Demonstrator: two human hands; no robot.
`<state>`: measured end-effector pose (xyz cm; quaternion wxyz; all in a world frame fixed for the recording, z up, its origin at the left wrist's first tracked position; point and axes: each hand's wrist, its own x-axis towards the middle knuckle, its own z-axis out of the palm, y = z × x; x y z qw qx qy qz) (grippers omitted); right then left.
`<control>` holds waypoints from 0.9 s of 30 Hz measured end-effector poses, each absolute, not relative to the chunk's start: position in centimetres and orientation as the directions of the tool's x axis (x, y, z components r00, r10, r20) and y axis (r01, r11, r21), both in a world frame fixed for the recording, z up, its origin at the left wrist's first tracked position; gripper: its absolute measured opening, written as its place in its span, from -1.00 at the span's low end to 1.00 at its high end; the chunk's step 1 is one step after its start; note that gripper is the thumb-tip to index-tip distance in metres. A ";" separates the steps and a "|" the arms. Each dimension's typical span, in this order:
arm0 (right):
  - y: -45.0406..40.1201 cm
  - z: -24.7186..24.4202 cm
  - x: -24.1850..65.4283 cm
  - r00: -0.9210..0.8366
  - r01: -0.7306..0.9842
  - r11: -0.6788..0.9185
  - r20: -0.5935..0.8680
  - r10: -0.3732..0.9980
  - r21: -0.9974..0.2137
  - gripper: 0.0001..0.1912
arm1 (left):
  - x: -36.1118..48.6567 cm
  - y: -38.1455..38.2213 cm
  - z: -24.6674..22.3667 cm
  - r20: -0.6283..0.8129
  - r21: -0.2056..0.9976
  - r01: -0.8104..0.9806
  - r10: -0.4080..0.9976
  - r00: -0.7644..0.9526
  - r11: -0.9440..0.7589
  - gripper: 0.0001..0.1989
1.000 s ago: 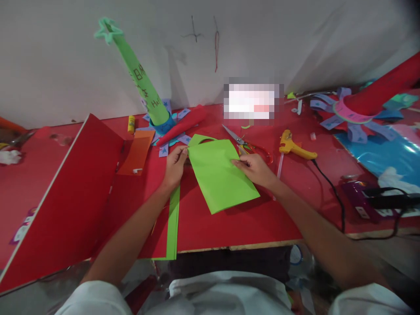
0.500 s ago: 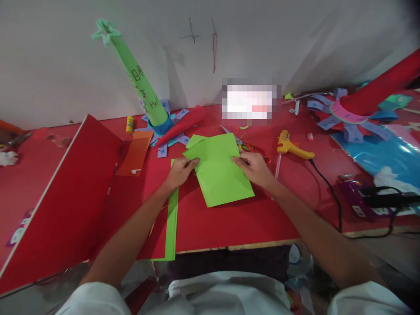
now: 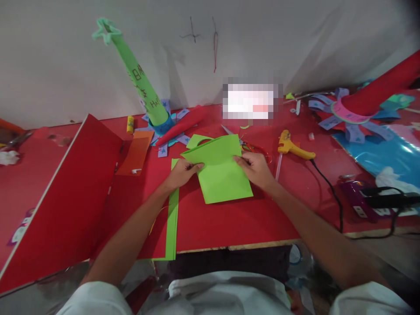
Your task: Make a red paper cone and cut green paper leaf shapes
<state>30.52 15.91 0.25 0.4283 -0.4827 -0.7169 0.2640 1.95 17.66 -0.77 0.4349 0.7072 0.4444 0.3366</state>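
A folded sheet of green paper (image 3: 223, 175) is held above the red table between my two hands. My left hand (image 3: 184, 171) pinches its left edge, thumb on top. My right hand (image 3: 254, 167) grips the right edge with the thumb on the near face. The upper left part of the sheet comes to a slanted, layered point. Behind the sheet, scissors with red handles (image 3: 262, 151) are partly hidden, and another green piece (image 3: 196, 140) lies there. Long green strips (image 3: 172, 227) lie under my left wrist.
A yellow glue gun (image 3: 295, 148) with a black cord lies to the right, near a purple box (image 3: 356, 197). A green paper tower (image 3: 141, 83) stands at the back left. A red board (image 3: 68, 197) rises at the left. An orange sheet (image 3: 136, 151) lies beside it.
The green paper's upper left flap has shifted, and its top fold now runs in a straighter slant. My left thumb has moved slightly right over the paper.
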 end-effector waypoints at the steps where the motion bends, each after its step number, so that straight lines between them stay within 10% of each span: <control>1: 15.8 0.1 30.4 -0.153 0.471 0.396 0.369 0.917 -0.788 -0.28 | 1.9 17.6 -0.8 0.092 0.910 0.345 0.923 0.374 -0.231 -0.42; 27: 15.5 0.5 30.7 0.040 0.390 0.352 0.398 0.917 -0.851 -0.29 | 1.9 16.8 -0.7 0.132 0.887 0.303 0.820 0.557 -0.348 -0.60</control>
